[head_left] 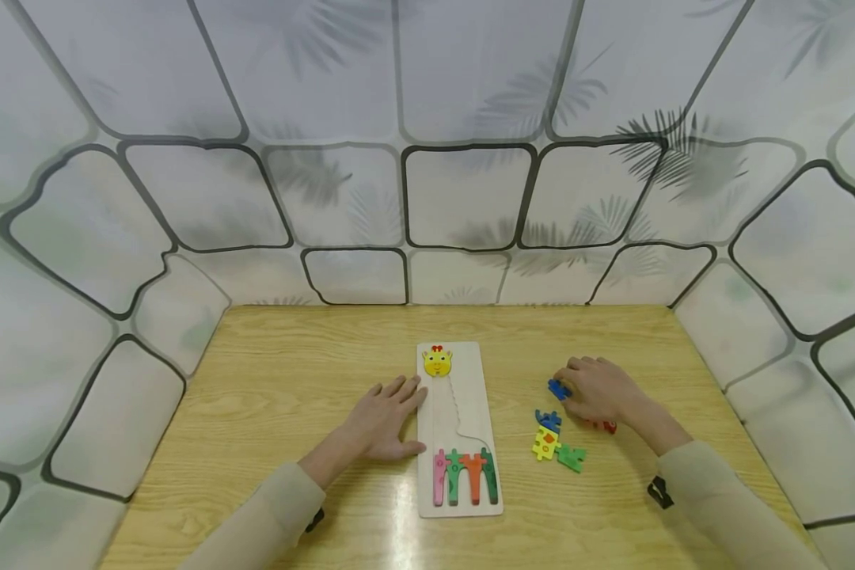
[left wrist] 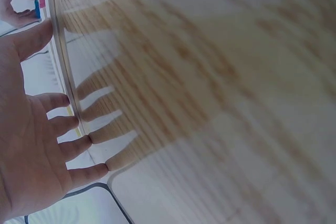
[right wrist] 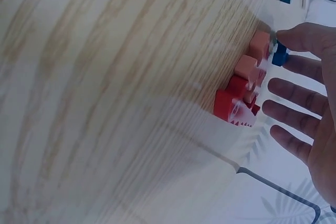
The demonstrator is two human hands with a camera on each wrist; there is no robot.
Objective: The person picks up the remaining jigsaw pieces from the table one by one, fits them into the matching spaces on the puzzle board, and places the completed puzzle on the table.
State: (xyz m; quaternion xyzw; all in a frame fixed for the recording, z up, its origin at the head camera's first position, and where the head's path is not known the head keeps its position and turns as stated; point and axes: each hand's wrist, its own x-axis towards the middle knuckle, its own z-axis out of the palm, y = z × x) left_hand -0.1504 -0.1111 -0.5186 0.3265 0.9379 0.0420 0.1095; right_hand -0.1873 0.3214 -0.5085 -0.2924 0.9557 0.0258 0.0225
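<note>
A pale wooden puzzle board [head_left: 470,388] lies upright before me, with a yellow giraffe head [head_left: 438,363] at its top and coloured leg pieces [head_left: 474,479] set at its bottom. My left hand [head_left: 388,419] rests with spread fingers against the board's left edge; the left wrist view shows its straight fingers [left wrist: 65,124] touching that edge. Right of the board, my right hand [head_left: 602,389] pinches a blue puzzle piece [right wrist: 280,54] between thumb and index finger, while the other fingers extend. Red puzzle pieces [right wrist: 231,103] lie beneath this hand, partly hidden in the head view.
Between board and right hand lie another blue piece [head_left: 548,419], a yellow piece [head_left: 545,443] and a green piece [head_left: 571,457]. The wooden table [head_left: 313,356] is bounded by patterned fabric walls [head_left: 463,198] at the back and sides.
</note>
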